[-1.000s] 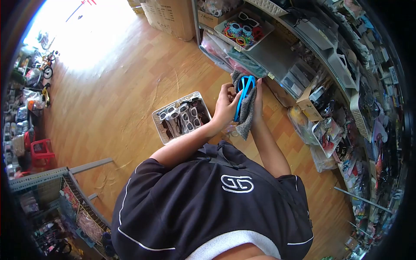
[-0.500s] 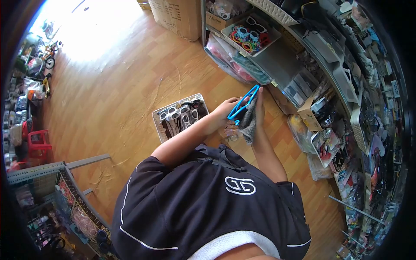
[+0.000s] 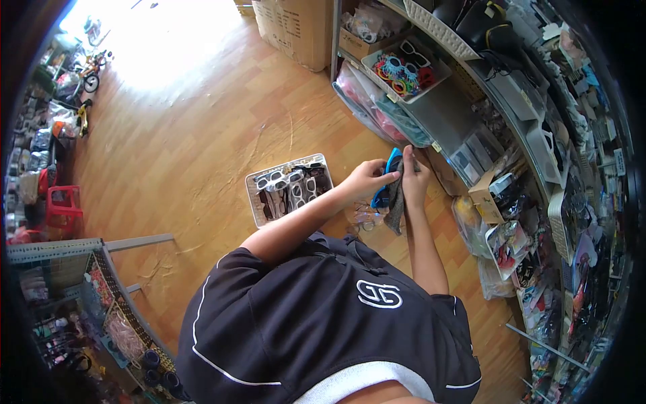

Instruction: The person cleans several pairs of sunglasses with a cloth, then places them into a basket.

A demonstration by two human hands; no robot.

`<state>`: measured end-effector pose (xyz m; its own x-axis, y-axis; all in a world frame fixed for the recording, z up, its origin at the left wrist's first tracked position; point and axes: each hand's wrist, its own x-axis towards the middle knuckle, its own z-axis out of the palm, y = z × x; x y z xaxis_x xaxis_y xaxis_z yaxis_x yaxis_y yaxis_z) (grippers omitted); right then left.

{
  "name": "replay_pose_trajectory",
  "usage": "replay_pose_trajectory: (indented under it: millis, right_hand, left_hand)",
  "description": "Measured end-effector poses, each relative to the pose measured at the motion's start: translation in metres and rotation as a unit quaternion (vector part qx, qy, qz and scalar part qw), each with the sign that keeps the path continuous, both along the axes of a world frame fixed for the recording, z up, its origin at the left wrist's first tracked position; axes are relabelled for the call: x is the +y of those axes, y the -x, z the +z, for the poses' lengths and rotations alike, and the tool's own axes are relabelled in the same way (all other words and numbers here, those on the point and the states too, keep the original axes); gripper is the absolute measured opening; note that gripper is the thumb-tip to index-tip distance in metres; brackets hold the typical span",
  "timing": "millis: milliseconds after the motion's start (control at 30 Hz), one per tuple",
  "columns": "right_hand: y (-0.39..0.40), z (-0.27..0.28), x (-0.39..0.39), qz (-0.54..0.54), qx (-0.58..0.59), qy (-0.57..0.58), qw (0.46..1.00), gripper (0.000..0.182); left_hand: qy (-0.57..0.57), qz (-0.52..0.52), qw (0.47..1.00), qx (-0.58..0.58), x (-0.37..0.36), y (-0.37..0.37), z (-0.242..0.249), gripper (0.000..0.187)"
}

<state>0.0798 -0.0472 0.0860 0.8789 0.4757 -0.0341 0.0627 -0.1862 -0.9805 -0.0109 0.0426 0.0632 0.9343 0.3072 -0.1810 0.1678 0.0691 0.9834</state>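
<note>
The head view looks straight down over a person in a dark shirt standing on a wooden floor [image 3: 202,135] beside crowded shop shelves [image 3: 511,101]. Both forearms reach forward and meet above the floor, close to the lowest shelf.

The left hand [image 3: 365,182] is curled shut around a pair of blue glasses [image 3: 387,182], fingers wrapped over the frame from the left side. The right hand [image 3: 413,180] is also closed, pinching a grey cloth [image 3: 397,205] against the blue glasses; the cloth hangs down below the hands. So the blue glasses sit between the two hands, partly covered by cloth and fingers.

On the floor just left of the hands lies a white basket [image 3: 253,183] filled with dark and white-framed glasses. Directly under the hands a clear-framed pair [image 3: 363,219] rests on the floor.

Up on a shelf, a tray of colourful glasses [image 3: 402,67] stands well apart from the hands. A cardboard box [image 3: 296,30] stands at the top, and a red stool [image 3: 60,205] stands far left.
</note>
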Motion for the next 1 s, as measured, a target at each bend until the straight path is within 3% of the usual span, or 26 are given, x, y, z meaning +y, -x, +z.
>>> replay_pose_trajectory:
  millis: [100,167,233,267,300,367,433,500,533,633,800,867,900,1000]
  right_hand:
    - [-0.016,0.006,-0.005,0.086,0.055,0.062,0.993,0.053]
    - [-0.024,0.001,-0.009,0.082,0.099,0.075,0.989,0.056]
    - [-0.018,0.011,-0.008,-0.030,0.186,-0.033,0.982,0.054]
    - [-0.023,0.004,-0.011,-0.052,0.271,-0.104,0.956,0.056]
    - [-0.019,0.007,-0.011,-0.045,0.271,-0.105,0.956,0.056]
    - [-0.009,0.016,-0.008,0.040,0.203,-0.039,0.978,0.058]
    - [0.002,-0.022,0.006,0.110,-0.037,-0.043,0.992,0.055]
    - [0.010,-0.012,0.001,0.106,-0.243,0.134,0.955,0.052]
    - [0.011,-0.010,0.000,0.107,-0.244,0.132,0.955,0.052]
    - [0.012,-0.006,0.000,0.101,-0.249,0.180,0.946,0.052]
    - [-0.001,-0.024,0.002,0.043,-0.096,0.097,0.990,0.056]
    - [-0.007,-0.037,0.003,0.021,0.044,0.072,0.996,0.055]
    - [-0.007,-0.044,0.005,0.034,0.050,0.079,0.995,0.055]
    - [-0.018,-0.099,-0.006,-0.123,0.190,0.161,0.961,0.053]
  left_hand:
    - [0.001,-0.010,1.000,-0.015,-0.001,-0.002,-0.001,0.040]
    - [0.004,-0.009,1.000,-0.023,-0.002,0.000,0.015,0.038]
    - [0.147,0.050,0.988,0.026,-0.001,0.002,0.032,0.035]
    - [0.172,0.109,0.979,-0.014,0.000,-0.003,0.013,0.034]
    - [0.169,0.114,0.979,-0.016,0.001,-0.005,0.010,0.034]
    - [0.155,0.220,0.955,-0.127,0.002,-0.008,0.003,0.037]
    - [0.087,0.202,0.971,-0.096,-0.003,-0.008,0.006,0.035]
    - [0.106,0.220,0.964,-0.105,-0.010,-0.007,0.004,0.034]
    - [0.179,0.226,0.953,-0.090,-0.013,-0.007,0.007,0.031]
    - [0.211,0.202,0.956,-0.026,-0.010,-0.001,0.018,0.029]
    - [0.193,0.182,0.964,-0.025,-0.011,-0.004,0.014,0.028]
    - [0.119,0.184,0.975,-0.038,-0.012,-0.010,-0.028,0.030]
    - [0.091,0.202,0.975,-0.029,-0.016,-0.010,-0.044,0.031]
    - [0.061,0.233,0.970,0.027,-0.018,0.012,-0.051,0.032]
